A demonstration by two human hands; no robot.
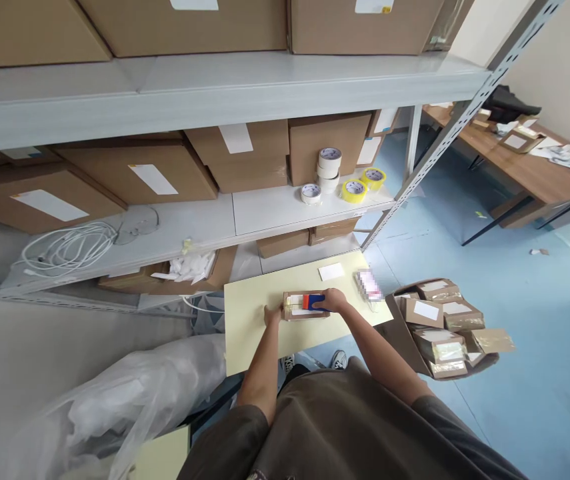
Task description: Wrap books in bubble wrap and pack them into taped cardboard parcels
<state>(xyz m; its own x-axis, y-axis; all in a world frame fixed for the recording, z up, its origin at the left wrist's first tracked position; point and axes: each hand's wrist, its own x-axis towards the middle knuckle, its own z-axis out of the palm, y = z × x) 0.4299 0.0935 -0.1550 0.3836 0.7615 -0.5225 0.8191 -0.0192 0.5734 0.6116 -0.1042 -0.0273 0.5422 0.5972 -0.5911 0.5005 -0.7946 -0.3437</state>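
A small cardboard box (292,316) lies on the pale yellow tabletop (249,320) in front of me, with white and clear patches showing on its upper side. My left hand (273,315) grips the box's left end, its fingers partly hidden by the box edge. My right hand (333,301) is closed around a blue-and-orange item (313,302) over the right half of the box; its exact kind is unclear. Behind the box lies a white label or card (331,271). To the right of my right hand is a blurred pinkish-white packet (369,285).
A large carton (405,333) of small taped boxes stands right of the table. Shelving (265,213) ahead carries cartons, white tape rolls (329,163), yellow tape rolls (353,191) and a coiled cable (72,247). Translucent plastic wrap (155,380) bulges at left. A wooden desk (549,173) stands far right.
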